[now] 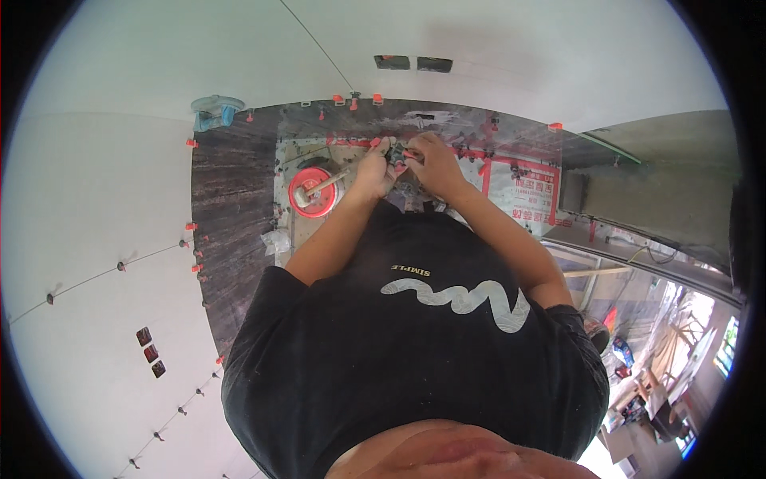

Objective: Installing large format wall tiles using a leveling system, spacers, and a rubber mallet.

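Both of my hands are together in front of my chest, fingers bent around small red and dark pieces that look like tile levelling clips (399, 155). My left hand (373, 172) is closed on some of them, with a red end showing by the thumb. Fingers curled, my right hand (436, 166) pinches a red-and-dark clip at the same spot; the fingers partly hide it. Left of my hands, a mallet (305, 196) with a pale head and wooden handle lies across a round red bucket (294, 182).
Dark marbled tile (231, 191) borders the pale wall tiles, with red and black levelling clips (121, 266) along the joints. A light-blue suction cup (215, 113) sits at the upper left corner. Red-and-white printed sheeting (519, 191) covers the right; cluttered materials (658, 399) lie beyond.
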Tool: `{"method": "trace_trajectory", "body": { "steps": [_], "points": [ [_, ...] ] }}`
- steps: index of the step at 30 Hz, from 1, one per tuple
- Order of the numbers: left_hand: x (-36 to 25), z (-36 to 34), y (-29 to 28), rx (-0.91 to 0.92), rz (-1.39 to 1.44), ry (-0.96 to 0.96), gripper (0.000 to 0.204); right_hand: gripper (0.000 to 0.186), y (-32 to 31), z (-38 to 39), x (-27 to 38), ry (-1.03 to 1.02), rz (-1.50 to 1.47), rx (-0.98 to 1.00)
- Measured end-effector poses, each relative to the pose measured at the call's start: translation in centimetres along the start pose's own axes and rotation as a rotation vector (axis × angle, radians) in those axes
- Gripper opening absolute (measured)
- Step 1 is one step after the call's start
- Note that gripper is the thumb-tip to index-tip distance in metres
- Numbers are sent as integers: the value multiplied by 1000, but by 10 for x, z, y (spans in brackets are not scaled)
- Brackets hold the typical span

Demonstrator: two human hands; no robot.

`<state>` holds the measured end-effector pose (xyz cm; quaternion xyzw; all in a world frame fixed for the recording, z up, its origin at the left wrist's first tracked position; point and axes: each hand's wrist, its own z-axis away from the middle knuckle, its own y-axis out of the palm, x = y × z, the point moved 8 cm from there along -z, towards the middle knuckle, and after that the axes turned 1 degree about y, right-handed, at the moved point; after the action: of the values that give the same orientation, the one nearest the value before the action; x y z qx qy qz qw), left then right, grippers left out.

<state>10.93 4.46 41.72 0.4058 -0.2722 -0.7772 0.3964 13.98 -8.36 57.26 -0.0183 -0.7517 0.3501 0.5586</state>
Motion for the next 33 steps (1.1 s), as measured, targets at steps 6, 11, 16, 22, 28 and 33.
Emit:
{"method": "trace_trajectory", "body": {
  "steps": [6,11,16,22,28,33],
  "points": [
    [-49,20,30,-231,-209,61,22,16,8,-15,-2,49,29,-43],
    [-36,13,-10,145,47,-437,22,19,46,-48,5,437,-391,-133],
    [-55,58,-18,-15,-359,-503,22,18,71,-86,12,386,-504,-290],
    [-79,54,-45,96,-479,-608,21,21,59,-111,35,284,-139,-532],
    [-121,20,-78,-200,-405,-484,26,21,58,-137,50,282,198,-527],
    [-208,-2,-19,-102,-631,88,35,23,63,-147,59,213,236,-499]
  ]
}}
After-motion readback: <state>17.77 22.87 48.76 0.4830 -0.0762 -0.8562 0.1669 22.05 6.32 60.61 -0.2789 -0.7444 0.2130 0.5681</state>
